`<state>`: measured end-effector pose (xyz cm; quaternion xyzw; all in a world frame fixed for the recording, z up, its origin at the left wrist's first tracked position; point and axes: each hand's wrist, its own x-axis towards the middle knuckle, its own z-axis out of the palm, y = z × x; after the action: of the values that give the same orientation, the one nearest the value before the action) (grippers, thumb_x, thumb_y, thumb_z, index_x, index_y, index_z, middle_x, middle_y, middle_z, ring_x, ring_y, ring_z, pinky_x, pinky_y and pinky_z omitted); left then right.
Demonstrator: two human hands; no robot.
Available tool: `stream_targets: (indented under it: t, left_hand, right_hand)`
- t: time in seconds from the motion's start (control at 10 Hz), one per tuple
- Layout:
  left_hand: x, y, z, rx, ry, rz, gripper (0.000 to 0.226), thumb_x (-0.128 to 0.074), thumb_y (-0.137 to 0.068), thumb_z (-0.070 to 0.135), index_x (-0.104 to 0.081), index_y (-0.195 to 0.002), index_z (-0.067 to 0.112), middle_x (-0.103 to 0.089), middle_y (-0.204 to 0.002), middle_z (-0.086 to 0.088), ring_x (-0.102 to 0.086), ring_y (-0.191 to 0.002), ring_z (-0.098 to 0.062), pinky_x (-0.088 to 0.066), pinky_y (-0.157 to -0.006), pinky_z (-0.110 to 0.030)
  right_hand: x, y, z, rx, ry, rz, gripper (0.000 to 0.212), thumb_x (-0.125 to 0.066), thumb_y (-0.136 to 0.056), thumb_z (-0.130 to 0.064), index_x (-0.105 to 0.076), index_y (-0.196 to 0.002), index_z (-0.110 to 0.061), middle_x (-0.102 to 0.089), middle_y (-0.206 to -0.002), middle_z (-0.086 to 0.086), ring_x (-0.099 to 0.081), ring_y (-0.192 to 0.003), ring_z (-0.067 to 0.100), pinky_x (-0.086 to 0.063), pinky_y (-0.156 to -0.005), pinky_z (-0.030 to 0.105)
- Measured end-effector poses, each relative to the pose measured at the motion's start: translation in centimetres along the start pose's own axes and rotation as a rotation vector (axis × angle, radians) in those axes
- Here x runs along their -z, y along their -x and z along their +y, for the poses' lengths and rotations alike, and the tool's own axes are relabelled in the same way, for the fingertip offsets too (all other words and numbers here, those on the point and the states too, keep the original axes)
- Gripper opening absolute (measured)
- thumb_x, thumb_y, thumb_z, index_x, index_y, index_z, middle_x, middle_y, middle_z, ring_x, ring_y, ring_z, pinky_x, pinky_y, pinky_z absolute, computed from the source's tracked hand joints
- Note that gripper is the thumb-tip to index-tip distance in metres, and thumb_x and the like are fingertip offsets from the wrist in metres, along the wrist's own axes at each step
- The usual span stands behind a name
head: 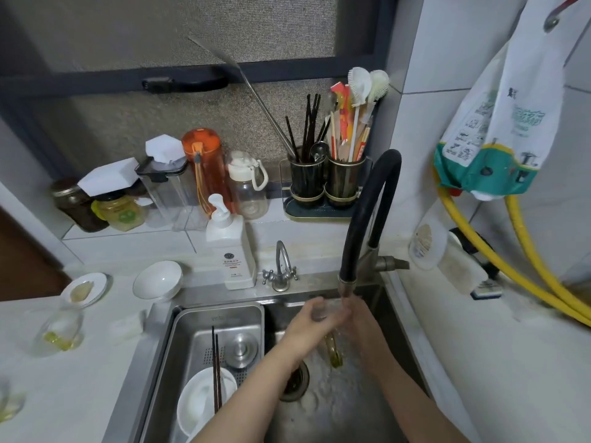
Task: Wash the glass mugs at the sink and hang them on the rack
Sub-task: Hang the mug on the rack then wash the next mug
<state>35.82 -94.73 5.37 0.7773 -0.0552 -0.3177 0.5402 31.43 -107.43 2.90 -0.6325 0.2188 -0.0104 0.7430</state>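
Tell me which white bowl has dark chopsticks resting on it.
The white bowl in the steel drainer tray inside the sink; dark chopsticks lie across it. The white bowl on the counter holds none.

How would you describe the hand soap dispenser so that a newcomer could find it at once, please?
Start at the steel sink; behind its left half stands a small chrome tap. The soap dispenser stands just left of it: white, square, with a pump top.

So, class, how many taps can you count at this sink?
2. A small chrome tap stands behind the sink, beside the soap bottle; a tall black hose tap rises at the back right, its spout over the glass mug in the left hand.
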Motion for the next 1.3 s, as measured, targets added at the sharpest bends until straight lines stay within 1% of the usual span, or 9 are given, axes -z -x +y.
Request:
stream_targets:
  t: [0.1, 0.3, 0.4, 0.6, 0.7, 0.8, 0.9, 1.0, 1.3]
  left_hand:
    - [-0.9, -0.1, 0.4, 0.032, 0.021, -0.011, 0.068, -0.057, -0.078, 0.069, -0.050, -0.129, 0.025, -0.060, -0.123, 0.007, -0.062, -0.087, -0.004, -0.048, -0.071, -0.018]
    - [-2.1, 0.4, -0.5, -0.221, 0.003, 0.084, 0.022, -0.052, -0.095, 0.035, -0.054, -0.117, 0.031, -0.053, -0.111, 0.015, -0.053, -0.106, 0.004, -0.038, -0.083, -0.001]
    - [-2.1, 0.1, -1.9, -0.316, -0.003, 0.122, 0.037, -0.058, -0.087, 0.047, -0.053, -0.122, 0.037, -0.055, -0.120, 0.008, -0.054, -0.110, 0.002, -0.044, -0.094, -0.015]
    - [-0.9, -1.6, -1.0, 0.019, 0.270, 0.177, 0.037, -0.059, -0.084, 0.054, -0.063, -0.096, 0.019, -0.064, -0.083, 0.002, -0.061, -0.075, -0.015, -0.048, -0.074, -0.031]
    - [-0.5, -1.3, -0.6, 0.061, 0.325, 0.034, 0.035, -0.053, -0.092, 0.043, -0.070, -0.091, 0.013, -0.068, -0.073, -0.001, -0.064, -0.060, -0.011, -0.050, -0.058, -0.020]
    - [-0.6, -0.6, -0.3, -0.056, 0.303, 0.056, 0.021, -0.048, -0.098, 0.029, -0.065, -0.104, 0.017, -0.067, -0.089, 0.004, -0.063, -0.073, 0.002, -0.048, -0.067, -0.007]
    - [-0.9, -0.4, -1.6, -0.229, 0.099, 0.052, 0.028, -0.050, -0.095, 0.041, -0.058, -0.121, 0.037, -0.058, -0.127, 0.007, -0.052, -0.117, 0.000, -0.037, -0.104, -0.018]
    - [-0.8, -0.7, -2.4, -0.238, 0.071, 0.114, 0.042, -0.051, -0.086, 0.061, -0.060, -0.121, 0.039, -0.057, -0.128, 0.011, -0.049, -0.123, -0.002, -0.035, -0.112, -0.031]
    - [-0.5, -0.3, 1.3, 0.059, 0.336, -0.107, 0.052, -0.032, -0.094, 0.061, -0.072, -0.099, 0.028, -0.075, -0.100, -0.003, -0.070, -0.097, -0.023, -0.056, -0.082, -0.039]
  right_hand:
    - [0.3, 0.6, -0.1, 0.040, 0.097, 0.073, 0.026, -0.047, -0.092, -0.042, -0.061, -0.102, -0.023, -0.064, -0.114, 0.009, -0.062, -0.094, 0.017, -0.052, -0.087, 0.037]
    - [0.4, 0.7, 0.0, -0.199, -0.284, -0.017, 0.042, -0.036, -0.096, -0.049, -0.061, -0.107, -0.017, -0.068, -0.099, 0.007, -0.064, -0.092, 0.024, -0.051, -0.081, 0.040]
    - [-0.4, 0.8, -0.8, -0.215, -0.323, -0.035, 0.041, -0.043, -0.092, -0.042, -0.062, -0.092, -0.006, -0.062, -0.086, 0.017, -0.059, -0.082, 0.025, -0.046, -0.075, 0.035]
    - [-0.9, 1.8, 0.4, 0.062, 0.103, -0.105, 0.030, -0.054, -0.092, -0.042, -0.058, -0.119, -0.031, -0.055, -0.121, -0.013, -0.054, -0.110, -0.004, -0.042, -0.086, 0.007]
    - [-0.8, 2.7, 0.7, 0.184, 0.222, -0.166, 0.030, -0.054, -0.094, -0.027, -0.058, -0.116, -0.046, -0.050, -0.130, -0.018, -0.050, -0.118, -0.007, -0.043, -0.092, 0.012]
    - [-0.7, 2.5, 0.9, 0.219, 0.207, -0.100, 0.023, -0.050, -0.096, -0.031, -0.060, -0.114, -0.040, -0.061, -0.122, -0.011, -0.057, -0.115, 0.002, -0.045, -0.092, 0.021]
    - [0.0, 2.0, 0.5, 0.155, 0.368, -0.021, 0.033, -0.053, -0.091, -0.045, -0.059, -0.116, -0.025, -0.063, -0.119, 0.001, -0.061, -0.111, 0.017, -0.053, -0.074, 0.025]
    - [0.3, 2.0, -0.5, 0.064, 0.344, -0.137, 0.052, -0.062, -0.085, -0.047, -0.049, -0.128, -0.021, -0.053, -0.131, 0.003, -0.055, -0.118, 0.020, -0.052, -0.081, 0.023]
    - [1.4, 3.7, -1.2, 0.219, 0.129, -0.181, 0.059, -0.073, -0.077, 0.002, -0.046, -0.123, -0.024, -0.062, -0.115, -0.004, -0.065, -0.099, -0.004, -0.053, -0.073, 0.012]
